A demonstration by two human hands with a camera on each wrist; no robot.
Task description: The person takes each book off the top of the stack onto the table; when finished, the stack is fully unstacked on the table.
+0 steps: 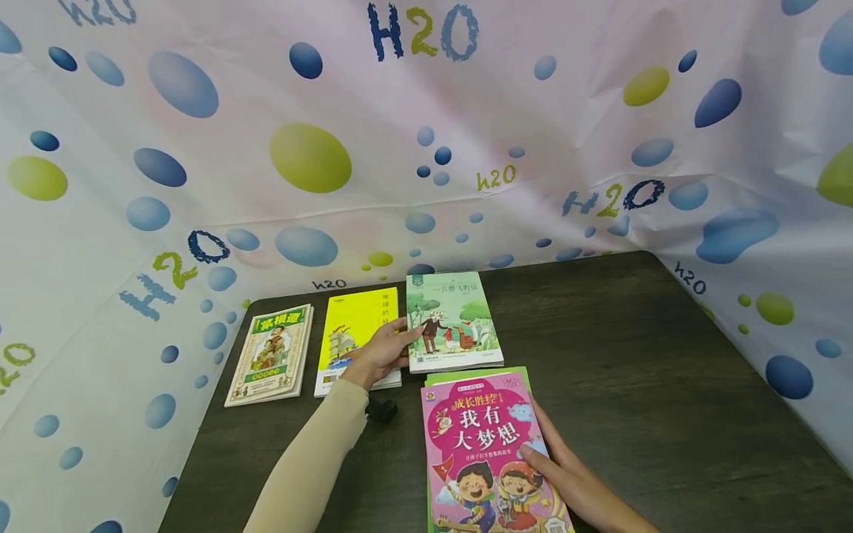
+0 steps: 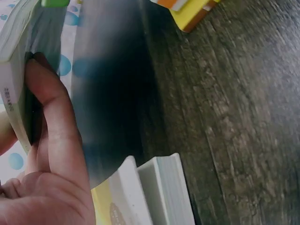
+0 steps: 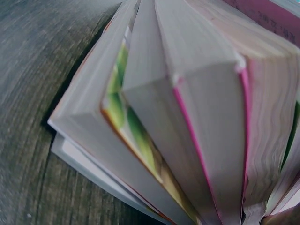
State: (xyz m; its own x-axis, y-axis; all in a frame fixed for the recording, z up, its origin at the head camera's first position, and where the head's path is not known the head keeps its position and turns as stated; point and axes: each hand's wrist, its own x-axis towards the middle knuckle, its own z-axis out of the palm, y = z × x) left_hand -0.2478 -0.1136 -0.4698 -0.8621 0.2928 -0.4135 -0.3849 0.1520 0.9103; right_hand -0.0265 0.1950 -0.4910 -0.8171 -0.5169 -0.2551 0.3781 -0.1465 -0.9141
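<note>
My left hand point(image 1: 386, 348) grips the left edge of a light green book point(image 1: 453, 296) with a person and birds on its cover. In the left wrist view, my fingers and thumb pinch that book point(image 2: 14, 84) by its spine side. My right hand point(image 1: 560, 466) holds a stack of books at its right edge, thumb on the pink cover of the top book point(image 1: 480, 444). A green cover edge point(image 1: 523, 376) shows beneath it. In the right wrist view the page edges of several stacked books point(image 3: 206, 108) fill the picture; my right hand is hidden there.
Left of the green book lies a yellow book point(image 1: 356, 318) with a ship, partly behind my left hand. Farther left is a cream and green book point(image 1: 272, 355). All are on a dark wooden table point(image 1: 633, 333). A patterned curtain point(image 1: 426, 207) hangs behind it.
</note>
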